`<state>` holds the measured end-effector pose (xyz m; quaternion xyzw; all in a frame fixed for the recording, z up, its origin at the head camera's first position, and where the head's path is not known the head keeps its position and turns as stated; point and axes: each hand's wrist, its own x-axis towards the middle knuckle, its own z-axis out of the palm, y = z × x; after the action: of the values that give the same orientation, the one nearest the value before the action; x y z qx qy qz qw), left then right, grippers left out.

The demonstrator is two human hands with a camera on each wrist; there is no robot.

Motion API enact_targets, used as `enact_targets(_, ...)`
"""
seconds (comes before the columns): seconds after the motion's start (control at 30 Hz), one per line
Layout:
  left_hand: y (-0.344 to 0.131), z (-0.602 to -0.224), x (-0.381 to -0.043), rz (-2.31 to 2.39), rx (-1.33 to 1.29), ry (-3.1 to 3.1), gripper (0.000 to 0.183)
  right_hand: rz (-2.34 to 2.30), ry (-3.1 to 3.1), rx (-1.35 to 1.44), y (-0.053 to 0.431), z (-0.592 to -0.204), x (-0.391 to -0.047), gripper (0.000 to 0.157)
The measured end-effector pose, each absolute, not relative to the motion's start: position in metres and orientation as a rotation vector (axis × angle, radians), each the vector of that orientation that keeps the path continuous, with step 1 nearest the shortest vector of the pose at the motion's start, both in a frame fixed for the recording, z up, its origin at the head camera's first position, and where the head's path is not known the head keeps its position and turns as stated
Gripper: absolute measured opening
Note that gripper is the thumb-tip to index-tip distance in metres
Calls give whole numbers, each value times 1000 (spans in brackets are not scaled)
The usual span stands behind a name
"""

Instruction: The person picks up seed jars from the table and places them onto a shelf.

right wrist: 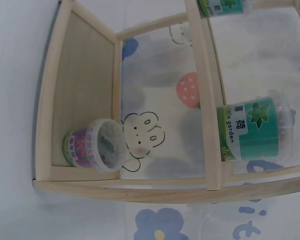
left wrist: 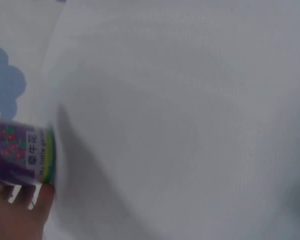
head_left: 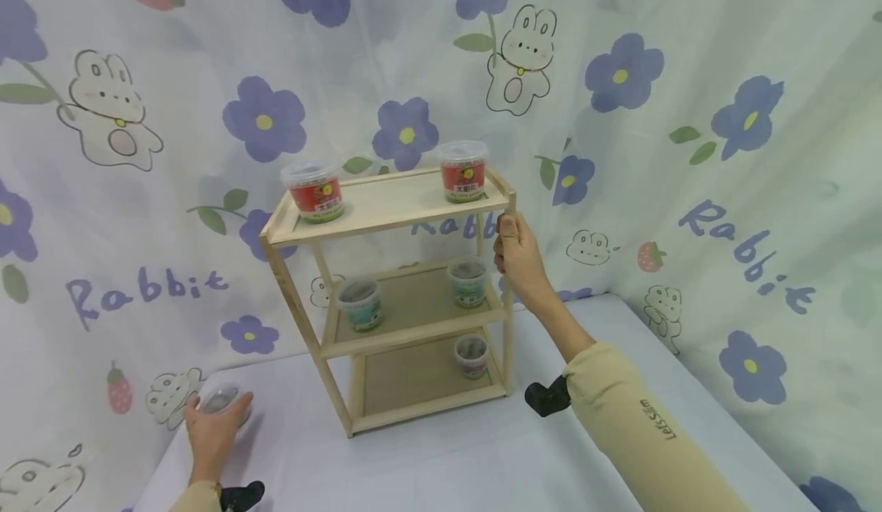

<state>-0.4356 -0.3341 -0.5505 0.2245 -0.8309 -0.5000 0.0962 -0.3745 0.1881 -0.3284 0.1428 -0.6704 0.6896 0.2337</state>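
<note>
At the left of the head view, my left hand (head_left: pixel 210 437) grips a clear-lidded plastic cup (head_left: pixel 222 398) between thumb and fingers. The left wrist view shows its purple flower label (left wrist: pixel 24 152); the base is at or just above the white tabletop. My right hand (head_left: pixel 522 261) holds the right front upright of a three-tier wooden shelf rack (head_left: pixel 413 334), just below the top tier. On that tier stand two red-labelled cups (head_left: pixel 317 197). Two green-labelled cups (right wrist: pixel 255 127) stand on the middle tier, and a purple-labelled cup (right wrist: pixel 82 147) on the bottom tier at the right.
The rack stands on a table with a white cloth (head_left: pixel 441 458). A curtain (head_left: pixel 207 30) printed with rabbits, flowers and strawberries hangs behind and at both sides. Dark wrist-worn devices (head_left: pixel 547 397) sit by both sleeves.
</note>
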Motion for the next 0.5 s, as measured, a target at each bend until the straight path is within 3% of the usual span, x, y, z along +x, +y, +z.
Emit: enact_targets(0.5,-328,-546,-426,-1431,512,-2470,101,1902,-1874,398,180,-308,-347,27)
